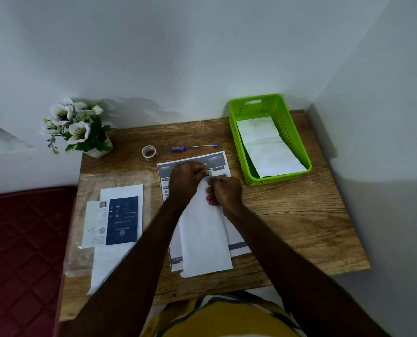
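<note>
Two grips on long white folded paper [205, 234], wooden desk [300, 215].
At its top edge, left grip [188, 181] pinches small teal clip [208, 176]; right grip [224, 192] pinches the paper.

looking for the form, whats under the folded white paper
A printed form with dark bars lies under the folded white paper; its top and both side strips show; the middle is covered. The left hand pinches a teal thing, the right hand the paper.

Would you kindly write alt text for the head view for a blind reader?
The left hand and right hand pinch a small teal item at the top of a folded white paper lying on a printed form on a wooden table. A green basket, pen and tape roll lie beyond.
</note>
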The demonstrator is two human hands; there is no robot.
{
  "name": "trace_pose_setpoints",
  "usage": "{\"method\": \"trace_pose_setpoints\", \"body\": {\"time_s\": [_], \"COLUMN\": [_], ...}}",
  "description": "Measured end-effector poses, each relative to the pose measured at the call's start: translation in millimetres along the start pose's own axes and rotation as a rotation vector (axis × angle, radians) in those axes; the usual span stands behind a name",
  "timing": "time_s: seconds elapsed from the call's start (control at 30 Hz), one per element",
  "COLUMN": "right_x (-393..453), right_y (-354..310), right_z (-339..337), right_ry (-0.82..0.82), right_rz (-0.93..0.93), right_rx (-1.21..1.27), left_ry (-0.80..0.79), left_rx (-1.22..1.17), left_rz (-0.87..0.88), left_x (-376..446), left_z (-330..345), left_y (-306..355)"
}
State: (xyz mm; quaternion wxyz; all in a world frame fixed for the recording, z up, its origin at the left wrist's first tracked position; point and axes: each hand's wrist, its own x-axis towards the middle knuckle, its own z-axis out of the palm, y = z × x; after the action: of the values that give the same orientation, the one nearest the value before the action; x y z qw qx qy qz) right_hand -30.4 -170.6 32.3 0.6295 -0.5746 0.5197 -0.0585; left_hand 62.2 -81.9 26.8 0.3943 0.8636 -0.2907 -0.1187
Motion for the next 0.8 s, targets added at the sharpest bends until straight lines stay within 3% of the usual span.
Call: {"method": "trace_pose_setpoints", "body": {"time_s": [0.8], "right_x": [2.6], "right_y": [-1.6], "right_z": [3.1], "right_ry": [0.037], "right_rz": [0.035], "right_rx": [0.049], "left_ry": [0.034], "left_rx": [0.116], "left_rz": [0.023], "left_x": [-3.0], "left_z": [11.4], "left_y": [1.5]}}
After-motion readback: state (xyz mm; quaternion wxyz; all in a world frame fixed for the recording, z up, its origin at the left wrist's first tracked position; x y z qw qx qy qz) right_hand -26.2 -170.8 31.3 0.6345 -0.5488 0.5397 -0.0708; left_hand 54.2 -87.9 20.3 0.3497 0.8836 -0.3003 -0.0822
